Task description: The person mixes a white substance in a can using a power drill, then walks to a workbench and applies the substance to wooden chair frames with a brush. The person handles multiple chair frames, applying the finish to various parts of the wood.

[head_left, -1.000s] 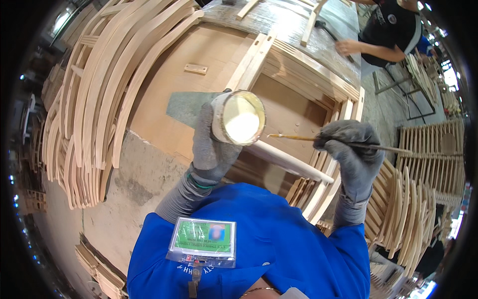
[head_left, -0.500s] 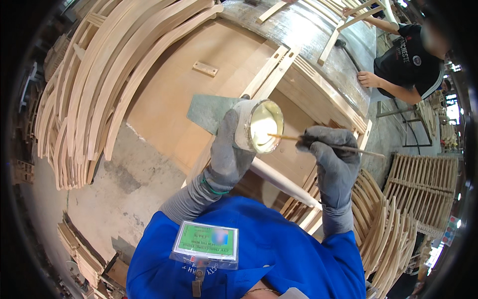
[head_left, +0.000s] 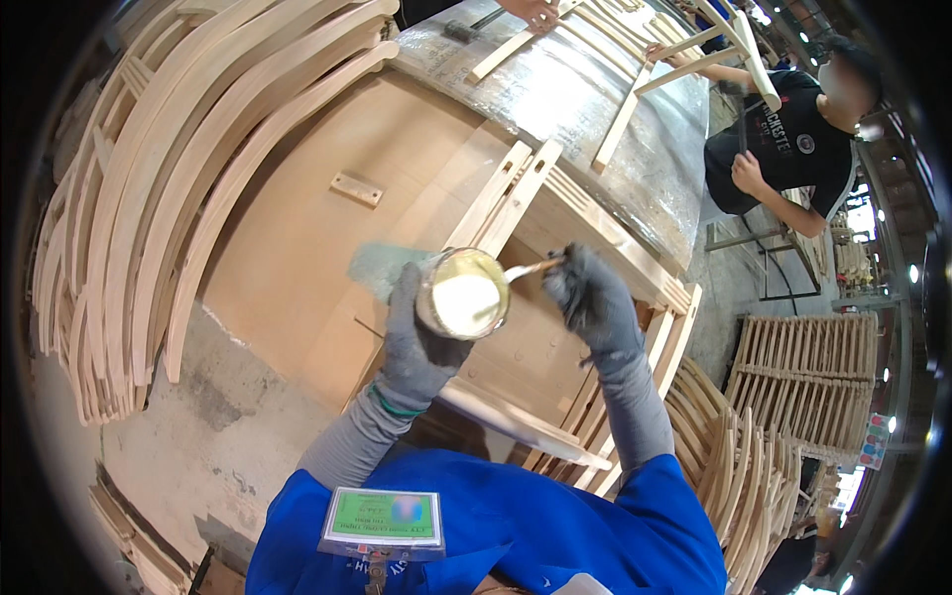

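My left hand (head_left: 409, 347), in a grey glove, is closed around a round cup (head_left: 428, 297) of creamy white glue-like liquid, its mouth facing up. A thin stick (head_left: 536, 268) is pinched in my gloved right hand (head_left: 593, 307). White liquid coats the stick's tip, which is just at or beyond the cup's right rim. Beyond the cup, pale wooden rails with slots (head_left: 509, 206) lie side by side. A blurred grey-green patch (head_left: 382, 268) shows beside the cup on the brown board surface (head_left: 288, 233).
Curved wooden parts (head_left: 208, 159) are stacked at the left. A small drilled wood block (head_left: 357, 188) lies on the board. Across a metal-topped table (head_left: 565, 109), a person in black (head_left: 793, 149) holds a hammer and a wooden frame (head_left: 684, 69). More slatted frames (head_left: 803, 387) stand at right.
The stick has come out of the cup, and my right hand has turned and moved left. The cup is more upright. Across the table, the person's hammer is raised; another hand appears at the top.
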The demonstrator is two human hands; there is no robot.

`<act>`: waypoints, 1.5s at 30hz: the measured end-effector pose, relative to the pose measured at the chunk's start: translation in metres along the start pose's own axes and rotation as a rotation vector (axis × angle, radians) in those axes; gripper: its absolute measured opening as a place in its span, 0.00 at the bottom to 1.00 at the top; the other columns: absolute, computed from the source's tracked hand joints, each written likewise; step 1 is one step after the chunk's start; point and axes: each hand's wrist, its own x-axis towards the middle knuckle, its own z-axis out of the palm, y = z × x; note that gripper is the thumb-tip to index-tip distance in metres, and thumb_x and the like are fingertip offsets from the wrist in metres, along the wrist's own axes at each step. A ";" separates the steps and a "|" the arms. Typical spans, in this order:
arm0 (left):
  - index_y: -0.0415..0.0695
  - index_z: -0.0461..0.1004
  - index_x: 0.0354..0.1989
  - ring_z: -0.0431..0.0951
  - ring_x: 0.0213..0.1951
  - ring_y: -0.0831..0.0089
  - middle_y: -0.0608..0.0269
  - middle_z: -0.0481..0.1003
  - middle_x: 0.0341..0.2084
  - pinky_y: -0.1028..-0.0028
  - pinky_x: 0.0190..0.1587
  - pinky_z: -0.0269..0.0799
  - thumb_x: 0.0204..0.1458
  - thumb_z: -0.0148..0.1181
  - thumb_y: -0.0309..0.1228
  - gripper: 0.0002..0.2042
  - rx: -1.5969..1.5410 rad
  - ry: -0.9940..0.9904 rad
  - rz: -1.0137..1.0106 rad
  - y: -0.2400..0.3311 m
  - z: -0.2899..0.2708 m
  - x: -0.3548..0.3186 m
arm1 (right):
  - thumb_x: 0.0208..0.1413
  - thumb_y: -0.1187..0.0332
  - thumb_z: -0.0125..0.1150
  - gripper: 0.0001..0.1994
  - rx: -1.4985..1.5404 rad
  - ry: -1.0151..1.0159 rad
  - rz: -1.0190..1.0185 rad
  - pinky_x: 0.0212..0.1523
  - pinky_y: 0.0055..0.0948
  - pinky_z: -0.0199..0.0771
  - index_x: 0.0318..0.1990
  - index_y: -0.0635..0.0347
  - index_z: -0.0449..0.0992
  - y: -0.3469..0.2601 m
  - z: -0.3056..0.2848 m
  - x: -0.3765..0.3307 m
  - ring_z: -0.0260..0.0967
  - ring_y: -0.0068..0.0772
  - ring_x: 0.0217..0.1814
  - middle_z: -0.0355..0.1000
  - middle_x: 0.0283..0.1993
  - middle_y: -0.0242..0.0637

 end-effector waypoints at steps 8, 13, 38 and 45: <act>0.48 0.60 0.59 0.67 0.55 0.61 0.58 0.67 0.52 0.51 0.55 0.63 0.58 0.37 0.54 0.27 -0.030 0.088 0.096 0.019 -0.008 0.004 | 0.53 0.64 0.60 0.15 -0.719 0.137 -0.471 0.33 0.27 0.78 0.36 0.71 0.70 -0.085 -0.042 0.135 0.73 0.31 0.31 0.72 0.31 0.43; 0.46 0.58 0.59 0.65 0.56 0.57 0.54 0.65 0.53 0.51 0.56 0.63 0.59 0.36 0.53 0.27 0.103 0.108 0.180 0.027 -0.033 -0.005 | 0.53 0.64 0.61 0.15 -0.844 0.099 -0.393 0.32 0.28 0.79 0.37 0.71 0.70 -0.087 -0.043 0.168 0.74 0.31 0.31 0.73 0.31 0.42; 0.47 0.57 0.61 0.63 0.57 0.54 0.52 0.63 0.55 0.51 0.59 0.60 0.58 0.37 0.55 0.29 -0.064 0.148 0.124 0.035 -0.040 -0.010 | 0.55 0.73 0.57 0.04 -1.124 -0.141 -0.575 0.32 0.21 0.69 0.33 0.64 0.71 -0.065 -0.033 0.177 0.67 0.18 0.29 0.71 0.26 0.31; 0.48 0.56 0.62 0.64 0.57 0.55 0.53 0.63 0.55 0.53 0.58 0.60 0.57 0.38 0.55 0.30 -0.021 0.150 0.184 0.034 -0.040 -0.016 | 0.51 0.70 0.61 0.08 -1.049 0.039 -0.412 0.28 0.22 0.75 0.31 0.68 0.72 -0.060 -0.020 0.178 0.72 0.24 0.28 0.72 0.25 0.37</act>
